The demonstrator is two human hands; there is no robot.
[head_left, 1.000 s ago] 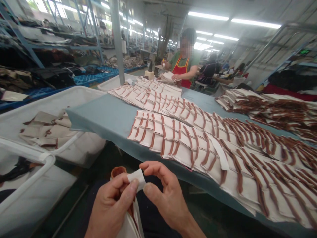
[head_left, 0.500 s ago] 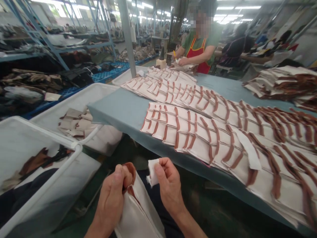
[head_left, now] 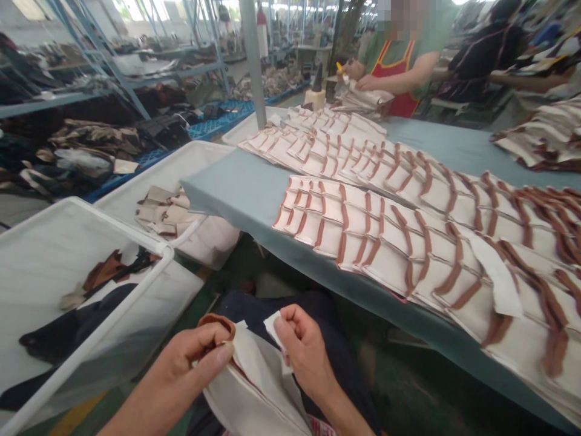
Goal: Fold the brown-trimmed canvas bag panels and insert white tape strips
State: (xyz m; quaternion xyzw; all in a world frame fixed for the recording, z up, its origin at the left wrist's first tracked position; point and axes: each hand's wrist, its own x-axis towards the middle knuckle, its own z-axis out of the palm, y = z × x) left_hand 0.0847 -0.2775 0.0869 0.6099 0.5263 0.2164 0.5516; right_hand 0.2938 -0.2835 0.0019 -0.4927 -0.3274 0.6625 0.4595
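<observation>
- The landmark is the broad surface (head_left: 227, 188) covered in blue-grey sheeting; every place below is told from it.
- The left hand (head_left: 197, 357), on the near side of the surface, has its thumb and fingers pinched together on the brown upper edge of a cream, flat sewn piece with brown edging (head_left: 263, 370).
- That piece is off the surface, in front of its near edge, hanging slantwise over the person's dark-clad lap (head_left: 290, 306).
- The right hand (head_left: 306, 345), also in front of the surface's near edge, has thumb and fingers clamped on a small white torn-edged scrap (head_left: 273, 327), just beside the piece.
- On the surface, overlapping rows of cream pieces with brown edging (head_left: 354, 227) run lengthwise; a white narrow curved strip (head_left: 497, 275) lies across the nearer row.
- Left of the surface, a white plastic bin (head_left: 49, 260) holds dark and brown scraps; another white plastic bin (head_left: 131, 181), partly under the surface's left corner, holds cream pieces.
- At the surface's far side, a co-worker in a red apron with yellow trim (head_left: 399, 69) handles cream material.
</observation>
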